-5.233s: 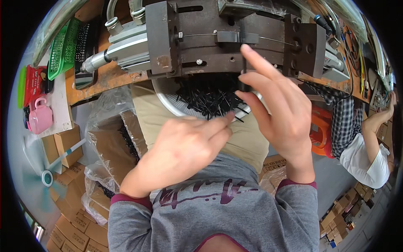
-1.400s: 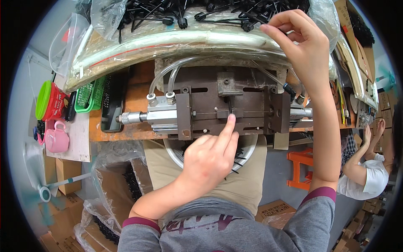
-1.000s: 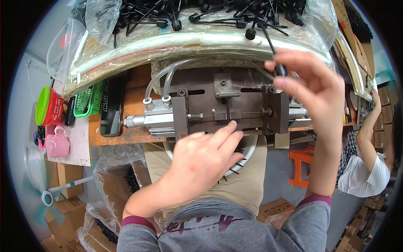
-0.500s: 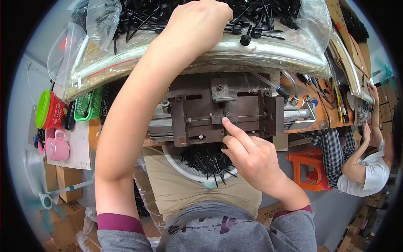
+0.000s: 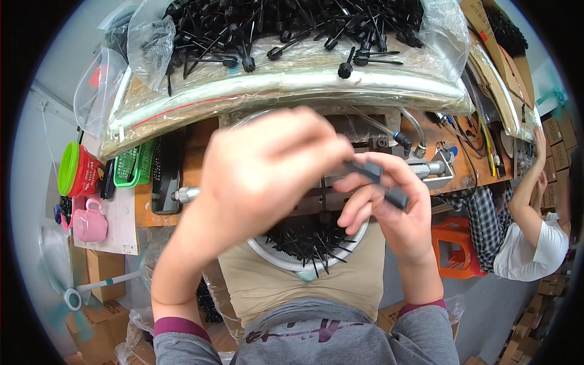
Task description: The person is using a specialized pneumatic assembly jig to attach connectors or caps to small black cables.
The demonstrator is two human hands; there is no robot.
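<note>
Above the metal clamping fixture [image 5: 380,143], my left hand [image 5: 267,167] is smeared by motion. Its fingers look closed, and their tips meet a dark piece at my right hand; what they pinch is blurred. My right hand [image 5: 404,201] is half curled, palm up, holding small dark plastic pieces [image 5: 395,198] between thumb and fingers. Just left of it, a thin black rod-like part [image 5: 324,188] stands in the fixture, most of which my left hand and forearm hide. Below, a white round basket [image 5: 286,264] in my lap holds several black stemmed parts [image 5: 304,243].
A plastic-lined tray [image 5: 292,82] heaped with black stemmed parts [image 5: 292,24] spans the back. Left are a green basket [image 5: 146,161], a red tub [image 5: 85,173] and a pink cup [image 5: 91,225]. Air hoses [image 5: 420,131] run rightward. A co-worker [image 5: 529,243] sits by an orange stool [image 5: 453,246].
My left hand has come back from the heap toward me, down over the fixture. My right hand has lifted off the fixture, turned palm up, and now has dark pieces in it.
</note>
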